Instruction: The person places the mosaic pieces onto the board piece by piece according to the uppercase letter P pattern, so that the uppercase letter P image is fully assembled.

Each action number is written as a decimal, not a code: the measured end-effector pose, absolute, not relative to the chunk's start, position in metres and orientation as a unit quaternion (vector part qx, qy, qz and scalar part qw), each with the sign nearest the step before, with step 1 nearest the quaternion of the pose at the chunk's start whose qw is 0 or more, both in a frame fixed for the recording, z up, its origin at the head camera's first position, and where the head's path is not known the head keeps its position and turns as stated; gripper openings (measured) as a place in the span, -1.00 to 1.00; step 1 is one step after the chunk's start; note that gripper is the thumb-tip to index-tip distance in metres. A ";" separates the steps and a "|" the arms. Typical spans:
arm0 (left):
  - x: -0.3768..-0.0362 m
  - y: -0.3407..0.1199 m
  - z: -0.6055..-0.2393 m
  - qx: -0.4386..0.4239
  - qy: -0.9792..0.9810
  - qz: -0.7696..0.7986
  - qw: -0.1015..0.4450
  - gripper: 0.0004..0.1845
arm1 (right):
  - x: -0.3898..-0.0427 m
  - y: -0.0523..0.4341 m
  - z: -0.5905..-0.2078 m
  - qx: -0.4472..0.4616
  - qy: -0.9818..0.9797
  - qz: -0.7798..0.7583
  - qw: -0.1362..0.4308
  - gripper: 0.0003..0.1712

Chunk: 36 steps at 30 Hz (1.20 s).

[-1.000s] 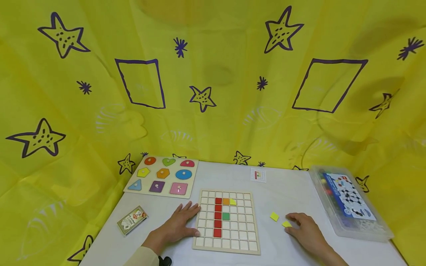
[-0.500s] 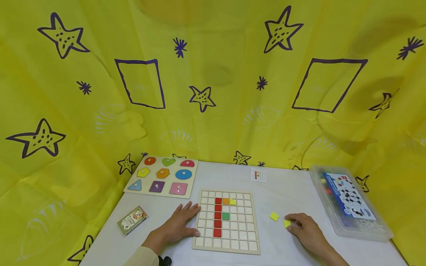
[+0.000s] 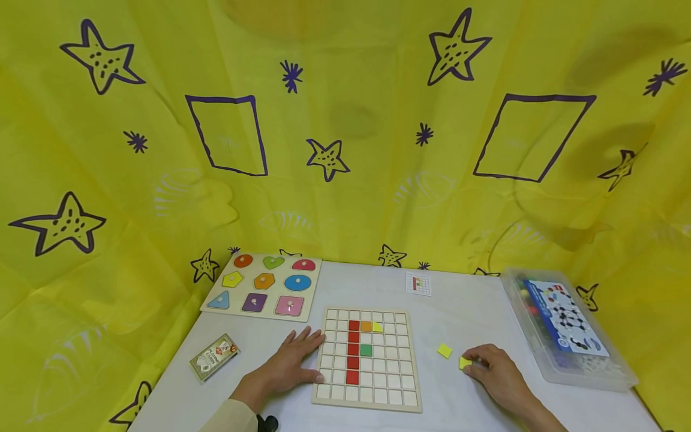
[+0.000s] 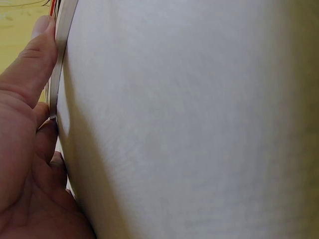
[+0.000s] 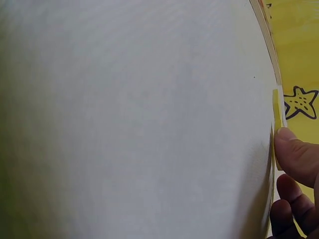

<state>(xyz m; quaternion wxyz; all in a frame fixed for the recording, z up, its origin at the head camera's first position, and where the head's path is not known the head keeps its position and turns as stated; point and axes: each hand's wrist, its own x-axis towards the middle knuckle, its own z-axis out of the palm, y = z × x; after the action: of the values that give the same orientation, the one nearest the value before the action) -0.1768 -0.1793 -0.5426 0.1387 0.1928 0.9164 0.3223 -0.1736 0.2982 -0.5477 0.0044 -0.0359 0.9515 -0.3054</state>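
Observation:
A wooden grid board [image 3: 396, 384] lies on the white table [image 3: 464, 312]. It holds a column of red tiles [image 3: 353, 351], an orange tile [image 3: 366, 327], a small yellow tile [image 3: 378, 327] and a green tile [image 3: 366, 350]. My left hand [image 3: 302, 360] rests flat beside the board's left edge; the left wrist view shows its thumb [image 4: 30, 74] against that edge [image 4: 62, 59]. Right of the board, my right hand [image 3: 475, 365] pinches a yellow tile [image 3: 465, 362] at its fingertips [image 5: 296, 154], where the tile [image 5: 276, 107] shows edge-on. A second yellow tile [image 3: 444, 351] lies loose just left of it.
A shape puzzle board [image 3: 263, 285] sits at the back left and a pack of cards [image 3: 214, 356] near the left edge. A small pattern card [image 3: 418, 284] lies behind the grid board. A clear plastic box [image 3: 564, 327] fills the right edge. Yellow cloth hangs behind.
My right fingers have closed on the yellow tile and tipped it up off the table a little. The left hand has stayed still.

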 end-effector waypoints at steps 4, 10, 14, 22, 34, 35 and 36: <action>-0.177 -0.179 -0.543 0.189 0.915 0.325 0.142 -0.02 | -0.173 0.298 -0.548 -0.050 0.952 -0.302 0.003 -0.77; -0.178 -0.180 -0.543 0.188 0.915 0.326 0.143 -0.02 | -0.172 0.297 -0.551 -0.068 0.952 -0.299 -0.013 -0.81; -0.178 -0.180 -0.543 0.188 0.914 0.328 0.146 -0.02 | -0.170 0.296 -0.548 -0.054 0.948 -0.314 -0.016 -0.79; -0.178 -0.179 -0.543 0.188 0.915 0.328 0.144 -0.02 | -0.170 0.289 -0.540 -0.002 0.918 -0.395 0.020 -0.68; -0.177 -0.178 -0.542 0.192 0.914 0.330 0.139 -0.03 | -0.176 0.272 -0.534 -0.029 0.896 -0.441 -0.041 -0.77; -0.177 -0.179 -0.542 0.190 0.915 0.329 0.139 -0.03 | -0.177 0.270 -0.533 -0.032 0.892 -0.448 -0.049 -0.78; -0.177 -0.179 -0.543 0.189 0.915 0.328 0.140 -0.03 | -0.179 0.267 -0.533 -0.035 0.889 -0.453 -0.054 -0.78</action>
<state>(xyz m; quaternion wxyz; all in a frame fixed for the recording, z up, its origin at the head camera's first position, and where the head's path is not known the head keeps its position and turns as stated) -0.1774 -0.1790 -0.5427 0.1396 0.1893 0.9150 0.3279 -0.1786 0.2666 -0.5327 -0.0535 -0.0354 0.8892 -0.4530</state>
